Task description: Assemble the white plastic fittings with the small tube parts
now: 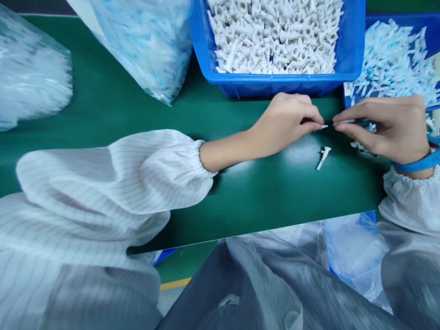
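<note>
My left hand (287, 120) pinches a small white plastic fitting (323, 127), its narrow tip poking out past the fingers. Facing it, my right hand (395, 126) holds a slim, pale plastic tube (344, 122) between thumb and forefinger. A short gap separates the two pieces. Below them on the green table lies a white branched fitting with a clear tube end (323, 158). Several more small white pieces (359, 145) lie partly hidden under my right hand.
A blue bin (282, 79) full of white fittings stands at the back. To its right is a blue tray of clear and light-blue tubes (388, 64). Plastic bags of parts (147, 46) lie at the left. The table's front edge runs near my lap.
</note>
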The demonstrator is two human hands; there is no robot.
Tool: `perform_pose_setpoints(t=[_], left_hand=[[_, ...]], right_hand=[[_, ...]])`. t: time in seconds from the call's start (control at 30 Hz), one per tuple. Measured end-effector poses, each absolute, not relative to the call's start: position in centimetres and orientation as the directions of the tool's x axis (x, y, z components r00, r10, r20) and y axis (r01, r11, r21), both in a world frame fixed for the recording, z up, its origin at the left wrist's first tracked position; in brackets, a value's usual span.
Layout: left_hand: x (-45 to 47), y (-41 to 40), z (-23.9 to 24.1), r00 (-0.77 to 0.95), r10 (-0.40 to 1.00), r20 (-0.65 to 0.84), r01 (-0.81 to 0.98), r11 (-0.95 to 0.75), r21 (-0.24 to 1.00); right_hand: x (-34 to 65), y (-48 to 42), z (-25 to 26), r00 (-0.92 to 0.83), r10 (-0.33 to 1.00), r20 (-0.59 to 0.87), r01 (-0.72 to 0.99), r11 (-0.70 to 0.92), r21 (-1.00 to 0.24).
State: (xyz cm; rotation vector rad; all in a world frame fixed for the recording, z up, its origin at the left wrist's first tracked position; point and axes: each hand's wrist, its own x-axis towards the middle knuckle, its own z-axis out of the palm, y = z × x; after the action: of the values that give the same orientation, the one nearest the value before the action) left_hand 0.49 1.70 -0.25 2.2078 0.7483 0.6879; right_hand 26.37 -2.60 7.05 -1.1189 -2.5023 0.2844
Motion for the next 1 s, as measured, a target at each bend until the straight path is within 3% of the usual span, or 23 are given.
perform_pose_setpoints(t=[0.33,0.8,1.0], left_hand=[[0.9,1.6,-1.3,0.693,0.659,0.292,0.33,-0.65,0.685],[1.3,1.0,-0.8,0.703,0.667,0.247,0.37,-0.64,0.674],[2.4,1.1,-0.6,0.714,0.668,0.211,0.361,-0.609,0.706]], right_hand=[[26.2,-2.8,6.8,-0.611,0.769,0.189,0.69,0.634,-0.35],[26.2,-2.3,6.6,-0.665,0.696,0.271,0.603,0.714,-0.355],[25.9,-2.2,7.0,-0.636,0.748,0.191,0.647,0.651,-0.397]])
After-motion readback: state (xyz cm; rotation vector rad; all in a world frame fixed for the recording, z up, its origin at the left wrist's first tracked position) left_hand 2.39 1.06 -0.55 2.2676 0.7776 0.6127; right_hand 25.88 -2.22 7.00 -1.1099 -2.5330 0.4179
